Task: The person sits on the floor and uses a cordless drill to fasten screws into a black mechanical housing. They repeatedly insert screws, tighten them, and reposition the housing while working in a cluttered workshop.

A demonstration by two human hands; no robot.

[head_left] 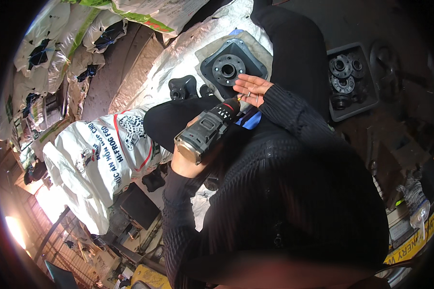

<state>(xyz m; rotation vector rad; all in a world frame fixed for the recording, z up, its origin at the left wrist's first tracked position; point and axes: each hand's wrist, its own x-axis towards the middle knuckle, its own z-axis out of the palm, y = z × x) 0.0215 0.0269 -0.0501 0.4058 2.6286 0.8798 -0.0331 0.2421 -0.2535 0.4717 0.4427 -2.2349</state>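
Note:
My left hand is closed around the grip of a dark cordless drill, its chuck aimed up toward the right. A small yellow piece shows at the drill's tip. Just beyond that tip, my right hand is open, palm partly up and fingers stretched out. Small glints show at its fingers; whether they are rings or small hardware I cannot tell. Past the fingertips sits a square dark grey housing with rounded corners. In its middle lies a round metal flange with a central bore and several holes.
A grey crate at the right holds several metal flanges. Left of the housing, a smaller dark part lies on a white sheet. A full white sack stands to the left. My dark-clothed leg stretches between housing and crate.

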